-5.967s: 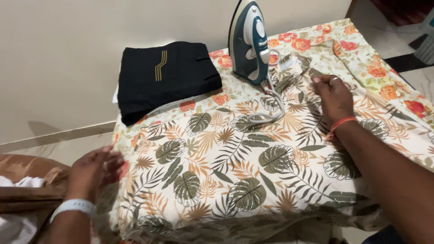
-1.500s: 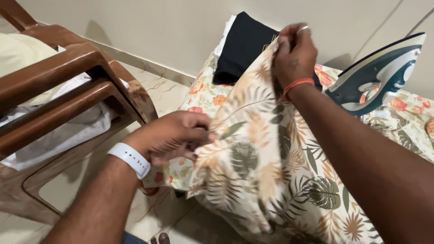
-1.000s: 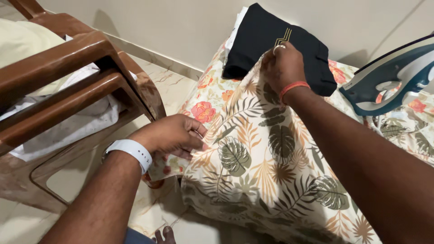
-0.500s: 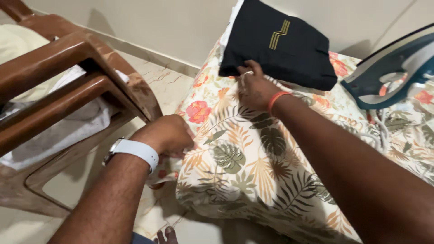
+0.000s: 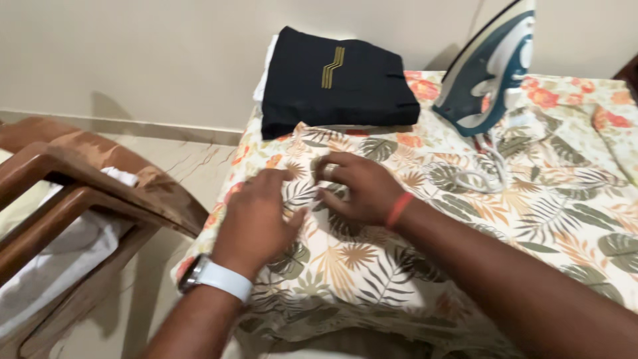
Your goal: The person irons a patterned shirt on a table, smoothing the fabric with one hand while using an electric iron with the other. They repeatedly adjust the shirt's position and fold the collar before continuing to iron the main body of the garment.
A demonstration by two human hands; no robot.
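The leaf-print cloth (image 5: pixel 425 219) is spread flat on the worktop and pressed near its left edge by the left hand (image 5: pixel 256 216) and right hand (image 5: pixel 355 189), each grip apart, fingers flat, clamped on nothing.

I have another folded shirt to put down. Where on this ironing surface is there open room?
The widest free patch is the leaf-print cloth right of the right hand, below the iron's cord. The far edge is crowded: folded black garment and upright iron stand there. Both hands, the left hand too, press flat on the near-left corner.
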